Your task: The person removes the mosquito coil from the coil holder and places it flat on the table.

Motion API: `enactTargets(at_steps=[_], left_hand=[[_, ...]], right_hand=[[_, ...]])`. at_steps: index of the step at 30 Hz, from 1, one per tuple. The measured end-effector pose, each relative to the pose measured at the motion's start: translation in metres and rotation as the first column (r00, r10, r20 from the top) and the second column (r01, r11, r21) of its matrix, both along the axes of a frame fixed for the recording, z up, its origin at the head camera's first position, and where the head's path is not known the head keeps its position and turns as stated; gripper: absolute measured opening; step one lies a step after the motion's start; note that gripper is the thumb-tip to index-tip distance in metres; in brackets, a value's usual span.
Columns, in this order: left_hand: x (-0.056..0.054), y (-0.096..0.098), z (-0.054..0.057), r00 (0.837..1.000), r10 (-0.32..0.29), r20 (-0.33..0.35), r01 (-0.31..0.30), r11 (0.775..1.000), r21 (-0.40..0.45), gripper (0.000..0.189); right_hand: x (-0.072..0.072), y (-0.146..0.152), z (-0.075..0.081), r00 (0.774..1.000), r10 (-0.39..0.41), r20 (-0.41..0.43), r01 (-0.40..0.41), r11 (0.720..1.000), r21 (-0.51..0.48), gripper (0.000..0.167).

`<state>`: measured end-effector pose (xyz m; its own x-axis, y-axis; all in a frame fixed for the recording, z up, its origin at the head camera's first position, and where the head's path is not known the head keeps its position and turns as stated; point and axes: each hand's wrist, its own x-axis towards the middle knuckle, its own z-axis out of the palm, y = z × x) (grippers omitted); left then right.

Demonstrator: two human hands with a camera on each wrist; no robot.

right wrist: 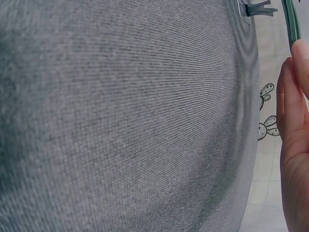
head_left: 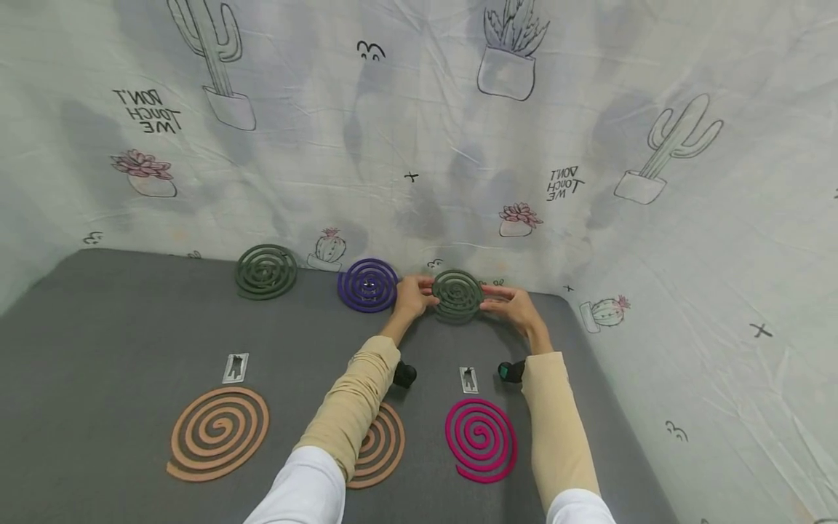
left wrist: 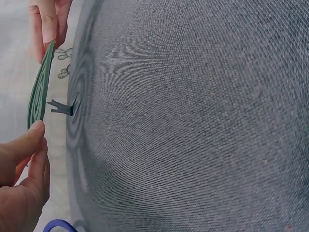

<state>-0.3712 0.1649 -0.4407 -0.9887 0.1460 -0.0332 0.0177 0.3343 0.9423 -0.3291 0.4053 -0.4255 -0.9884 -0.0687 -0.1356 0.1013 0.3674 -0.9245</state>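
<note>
A dark green mosquito coil (head_left: 457,294) is held by its edges between both hands at the back of the table. My left hand (head_left: 414,297) pinches its left edge, thumb in front. On the opposite edge, my right hand (head_left: 517,309) grips with thumb and fingers. Seen edge-on in the left wrist view, the coil (left wrist: 40,89) bows slightly and hangs over an upright metal coil stand (left wrist: 62,107), with a gap between them. The right wrist view catches only the coil's end (right wrist: 291,24) at the right hand's (right wrist: 295,111) fingertips.
A purple coil (head_left: 368,285) and another green coil (head_left: 265,271) sit along the back. Nearer lie two orange coils, one (head_left: 219,434) partly hidden by no arm, the other (head_left: 386,445) behind the left sleeve, and a pink coil (head_left: 481,440). Flat metal stands (head_left: 236,368) lie between rows.
</note>
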Motion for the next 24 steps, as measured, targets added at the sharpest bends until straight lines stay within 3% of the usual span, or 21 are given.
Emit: enactTargets(at_steps=[11,14,15,18,21,22,24], left_hand=[[0.005,-0.005,0.013,0.999,-0.031,0.028,0.031,0.999,-0.019,0.043],[-0.004,-0.005,0.008,0.998,-0.051,0.038,0.051,0.999,0.009,0.046],[-0.011,-0.004,-0.001,0.998,-0.057,0.011,0.057,0.998,0.032,0.046],[-0.015,-0.004,-0.004,0.997,-0.076,0.019,0.075,0.995,0.062,0.047],[-0.009,-0.005,0.003,0.997,-0.079,0.021,0.078,0.994,0.072,0.047],[-0.002,-0.007,0.013,0.995,-0.08,0.053,0.077,0.995,0.065,0.047],[0.004,-0.007,0.018,0.997,-0.07,0.042,0.067,0.996,0.054,0.045]], right_hand=[[0.005,0.002,0.005,1.0,0.018,-0.003,-0.018,1.0,-0.009,0.053],[0.007,0.003,0.007,1.0,0.025,-0.014,-0.025,1.0,-0.014,0.053],[0.007,0.003,0.009,0.999,0.026,-0.019,-0.027,0.999,-0.02,0.053],[0.01,0.003,0.012,0.999,0.018,-0.031,-0.019,0.999,-0.029,0.052],[0.011,0.002,0.015,1.0,0.012,-0.029,-0.013,0.999,-0.031,0.051],[0.012,0.002,0.015,1.0,0.01,-0.025,-0.011,0.999,-0.032,0.051],[0.013,0.002,0.016,1.0,0.018,-0.016,-0.018,0.999,-0.028,0.052]])
